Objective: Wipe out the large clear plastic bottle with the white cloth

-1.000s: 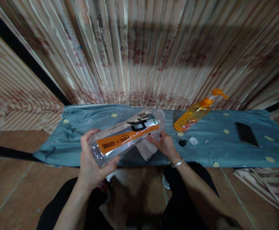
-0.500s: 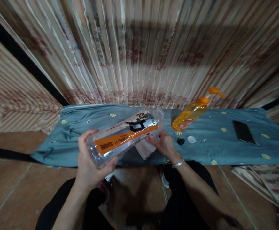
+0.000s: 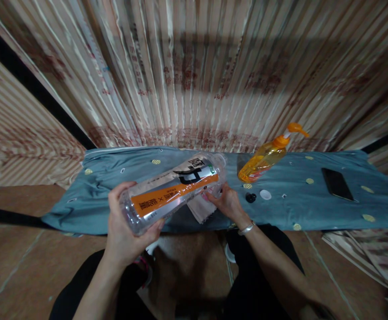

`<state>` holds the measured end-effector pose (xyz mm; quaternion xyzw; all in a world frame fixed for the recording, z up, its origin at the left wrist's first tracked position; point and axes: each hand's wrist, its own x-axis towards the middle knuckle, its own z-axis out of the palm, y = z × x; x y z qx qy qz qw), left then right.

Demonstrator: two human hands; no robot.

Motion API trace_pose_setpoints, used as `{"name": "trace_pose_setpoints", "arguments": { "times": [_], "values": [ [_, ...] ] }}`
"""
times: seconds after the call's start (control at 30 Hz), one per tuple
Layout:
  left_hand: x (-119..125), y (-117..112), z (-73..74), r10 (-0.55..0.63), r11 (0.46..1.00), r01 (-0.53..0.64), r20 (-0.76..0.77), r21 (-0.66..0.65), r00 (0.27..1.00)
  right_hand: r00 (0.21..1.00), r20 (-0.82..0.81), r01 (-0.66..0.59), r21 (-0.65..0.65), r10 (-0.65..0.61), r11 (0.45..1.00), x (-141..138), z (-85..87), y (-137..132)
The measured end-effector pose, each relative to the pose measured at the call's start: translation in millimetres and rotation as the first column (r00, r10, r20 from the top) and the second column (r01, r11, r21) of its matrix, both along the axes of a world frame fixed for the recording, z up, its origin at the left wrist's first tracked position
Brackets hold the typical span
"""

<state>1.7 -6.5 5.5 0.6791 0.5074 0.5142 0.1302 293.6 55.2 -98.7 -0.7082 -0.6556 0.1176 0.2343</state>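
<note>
A clear plastic bottle with an orange, black and silver label lies tilted between my two hands, its neck pointing up and to the right. My left hand is wrapped round the base end. Near the neck, my right hand grips the bottle's lower side, its thumb in front and the other fingers partly hidden. Under the bottle, a pale cloth or packet with a serrated edge shows on the blue-green cover. Right of my right hand lie a small black object and a white round cap.
An orange pump bottle with yellow liquid stands to the right of the held bottle. Farther right lies a dark phone. The narrow bench wears a patterned blue-green cover, with a striped curtain hanging behind it.
My hands and the bottle stay almost in the same place. The view has shifted very slightly.
</note>
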Motion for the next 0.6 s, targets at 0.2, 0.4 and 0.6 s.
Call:
{"name": "trace_pose_setpoints", "arguments": {
  "times": [0.2, 0.4, 0.6],
  "values": [
    [0.8, -0.5, -0.7, 0.004, 1.000, -0.004, 0.006, -0.014, 1.000, 1.000, -0.016, 0.006, -0.001, -0.006, 1.000, -0.3, -0.9, 0.3],
    [1.5, 0.1, -0.6, 0.000, 1.000, 0.001, 0.027, -0.020, 1.000, 1.000, -0.031, -0.001, 0.008, 0.002, 1.000, 0.1, -2.0, 0.4],
    [0.2, -0.3, -0.4, -0.010, 1.000, 0.011, 0.015, -0.025, 1.000, 1.000, -0.023, 0.001, 0.003, -0.001, 1.000, -0.7, -0.9, 0.0]
  ]
}}
